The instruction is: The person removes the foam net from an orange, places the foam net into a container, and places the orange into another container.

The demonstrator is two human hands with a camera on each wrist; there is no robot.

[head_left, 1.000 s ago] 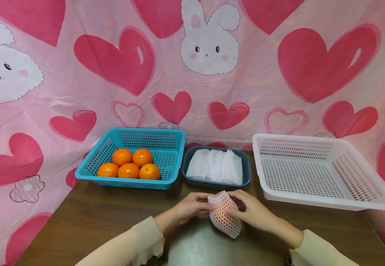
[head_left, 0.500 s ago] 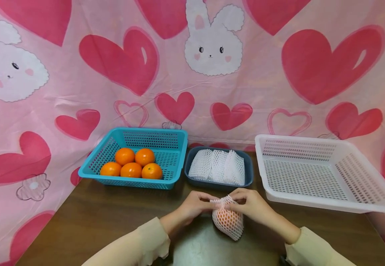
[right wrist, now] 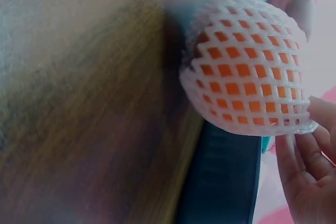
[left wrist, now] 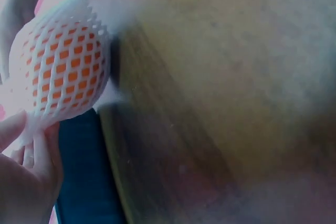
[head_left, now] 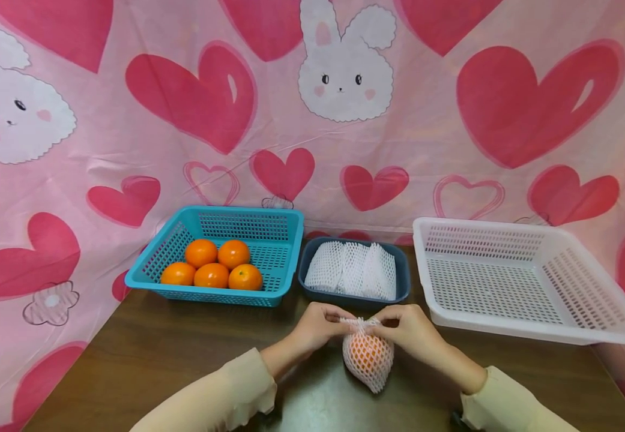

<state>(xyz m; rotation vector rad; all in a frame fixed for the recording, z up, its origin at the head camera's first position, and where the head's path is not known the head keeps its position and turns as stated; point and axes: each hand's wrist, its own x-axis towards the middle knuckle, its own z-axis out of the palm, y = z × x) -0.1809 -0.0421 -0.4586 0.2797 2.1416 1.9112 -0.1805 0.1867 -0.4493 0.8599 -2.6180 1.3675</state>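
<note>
An orange [head_left: 365, 353] sits inside a white foam net sleeve [head_left: 379, 379], near the front middle of the table. My left hand [head_left: 314, 329] pinches the sleeve's far edge between thumb and fingers on the left. On the right, my right hand [head_left: 412, 333] pinches the same edge. The sleeve's near end tapers to a point toward me. Both wrist views show the orange through the stretched mesh [left wrist: 62, 66], with thumb and fingers gripping its rim. In the right wrist view the netting [right wrist: 247, 72] wraps the fruit closely.
A teal basket [head_left: 212, 295] holding several bare oranges [head_left: 212, 276] stands at the back left. Behind my hands is a dark blue tray [head_left: 352, 303] of folded foam net sleeves [head_left: 352, 270]. A white basket [head_left: 507, 327] stands at the right on the brown table [head_left: 182, 348].
Both hands have shifted to the sleeve's far edge and now pinch it at either side. The netted orange has turned more upright, its pointed end toward me.
</note>
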